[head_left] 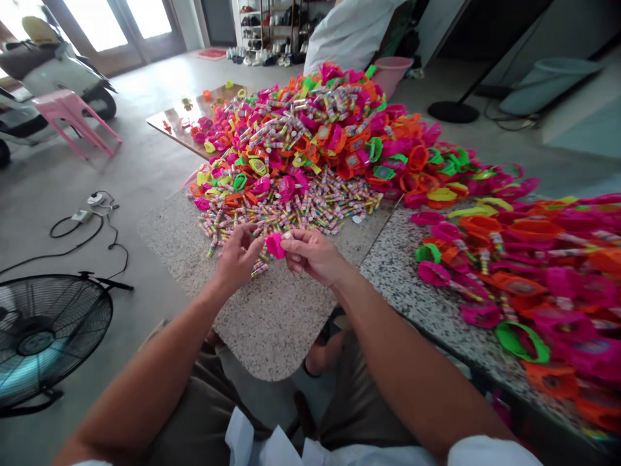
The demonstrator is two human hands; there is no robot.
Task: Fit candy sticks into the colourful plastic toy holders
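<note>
A bright pink toy watch [274,245] is held above the near stone tabletop, between my two hands. My right hand [314,256] pinches its right side between thumb and fingers, where a small pale piece shows at the fingertips. My left hand [239,256] is closed at the watch's left edge, its thumb and fingertips against it. Just beyond my hands lie many small wrapped candy rolls [310,204], a few of them partly hidden behind my fingers. Behind these rises a large heap of pink, orange, green and yellow toy watches [349,145] mixed with more rolls.
More toy watches [524,285], several with rolls inserted, cover the speckled counter [388,259] at right. A black fan [48,343] and cables [92,223] are on the floor at left. A pink stool [65,107] stands by a scooter [53,71]. A white sack [347,32] is behind.
</note>
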